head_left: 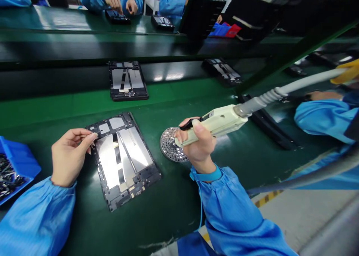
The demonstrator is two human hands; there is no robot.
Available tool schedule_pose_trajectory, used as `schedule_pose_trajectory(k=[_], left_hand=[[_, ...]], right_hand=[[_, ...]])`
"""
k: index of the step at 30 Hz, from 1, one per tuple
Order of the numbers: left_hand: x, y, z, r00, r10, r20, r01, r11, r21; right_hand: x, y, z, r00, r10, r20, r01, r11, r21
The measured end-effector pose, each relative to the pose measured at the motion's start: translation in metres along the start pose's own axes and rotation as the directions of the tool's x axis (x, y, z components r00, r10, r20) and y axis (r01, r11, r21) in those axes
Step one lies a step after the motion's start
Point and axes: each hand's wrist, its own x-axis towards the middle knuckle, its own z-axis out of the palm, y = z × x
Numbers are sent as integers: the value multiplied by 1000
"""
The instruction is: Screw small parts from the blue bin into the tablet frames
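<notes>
An opened tablet (pixel 125 151), with silver battery panels in a black frame, lies face down on the green bench. My left hand (pixel 70 153) pinches its upper left corner between thumb and fingers. To the right, my right hand (pixel 200 144) is wrapped round a pale electric screwdriver (pixel 223 119), thumb on top near its black lever. The tool's front end points down-left over a round metal plate full of small holes (pixel 169 142). Whether the bit touches the plate is hidden by the hand and tool.
A blue bin (pixel 30 162) of small dark parts stands at the left. Behind lie another opened tablet (pixel 127 80) and a third (pixel 223 71). A co-worker's hands (pixel 119 2) work across the line. A co-worker's sleeve (pixel 325 117) and a thick grey cable (pixel 308 177) are at right.
</notes>
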Motion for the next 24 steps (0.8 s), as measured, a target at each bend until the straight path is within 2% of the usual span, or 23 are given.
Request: schedule_pose_trajectory(k=[4, 7, 11, 15, 19, 24], left_hand=[[14, -7, 0, 996, -50, -76, 44, 996, -81], [24, -12, 2, 985, -120, -123, 104, 986, -128], [38, -25, 1, 976, -179, -124, 166, 980, -113], [47, -35, 3, 985, -152, -82, 151, 988, -20], [53, -41, 7, 991, -120, -51, 123, 991, 59], [58, -46, 10, 996, -68, -49, 76, 977, 197]], right_hand=[[-1, 1, 1, 1000, 21, 19, -20, 1000, -24], [-1, -6, 1, 998, 53, -16, -53, 998, -31], [6, -23, 0, 997, 73, -38, -75, 996, -44], [5, -39, 10, 994, 85, -64, -89, 994, -56], [-7, -41, 32, 996, 85, 9, -85, 996, -34], [-16, -33, 61, 982, 47, 184, -60, 996, 66]])
